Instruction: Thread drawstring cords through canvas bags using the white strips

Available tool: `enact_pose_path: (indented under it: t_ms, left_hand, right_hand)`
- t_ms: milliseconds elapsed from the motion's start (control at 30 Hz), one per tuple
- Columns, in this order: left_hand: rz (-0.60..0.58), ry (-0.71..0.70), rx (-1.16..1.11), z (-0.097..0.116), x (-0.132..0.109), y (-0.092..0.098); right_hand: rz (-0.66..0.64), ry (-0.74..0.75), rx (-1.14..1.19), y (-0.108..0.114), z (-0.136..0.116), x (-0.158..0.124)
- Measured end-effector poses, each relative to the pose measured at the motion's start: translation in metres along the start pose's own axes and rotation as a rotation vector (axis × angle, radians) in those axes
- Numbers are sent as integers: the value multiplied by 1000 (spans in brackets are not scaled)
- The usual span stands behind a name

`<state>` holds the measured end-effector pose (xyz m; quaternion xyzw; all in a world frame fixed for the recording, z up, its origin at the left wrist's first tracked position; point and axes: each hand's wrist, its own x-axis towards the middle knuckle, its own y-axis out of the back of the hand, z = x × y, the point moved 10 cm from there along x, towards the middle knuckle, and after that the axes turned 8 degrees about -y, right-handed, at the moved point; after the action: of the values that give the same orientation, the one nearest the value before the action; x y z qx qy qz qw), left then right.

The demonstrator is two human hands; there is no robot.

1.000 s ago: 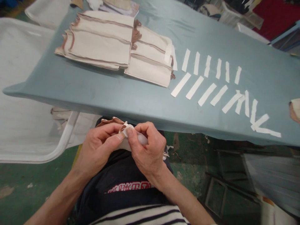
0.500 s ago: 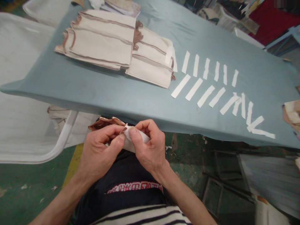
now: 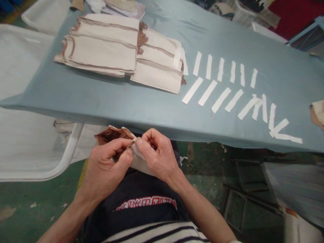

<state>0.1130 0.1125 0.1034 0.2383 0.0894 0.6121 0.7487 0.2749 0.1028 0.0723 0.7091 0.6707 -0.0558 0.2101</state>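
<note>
Close to my body, below the table edge, both hands pinch one cream fabric piece with brown lining (image 3: pixel 140 162), perhaps a bag; its kind is not certain. Thumb and fingers of my left hand (image 3: pixel 108 167) are closed on its brown-edged rim. Right beside it, my right hand (image 3: pixel 159 157) pinches the same edge, the fingertips of both hands nearly meeting. A brown, open, folded part of the piece shows behind my left hand. My right fingers partly hide the cream side, and whether a white strip is also in them cannot be made out.
Stacks of cream fabric pieces with brown edges (image 3: pixel 103 50) lie on the blue-green covered table (image 3: pixel 96 96). Several white strips (image 3: pixel 192 90) are spread in rows to their right. A white plastic bin (image 3: pixel 63 160) stands at left; dark metal frames (image 3: pixel 235 209) are below right.
My right hand has shifted slightly left, closer to my left fingertips. The white rolled part that stuck out past my right thumb no longer shows there. My view has turned a little.
</note>
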Motion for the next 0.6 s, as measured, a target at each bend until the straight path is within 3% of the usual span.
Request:
enact_pose_path:
  t_ms: [133,333,433,600]
  left_hand:
    - [-15,41,-22,3,4,-4]
    - [6,77,-50,9,11,-6]
    - [-12,84,-85,6,12,-7]
    - [-42,138,-178,1,14,-5]
  right_hand:
    - [-39,-1,106,-6,10,4]
    - [-243,-3,434,-32,21,5]
    - [-271,68,416,-33,15,5]
    - [-220,140,223,-14,-1,1]
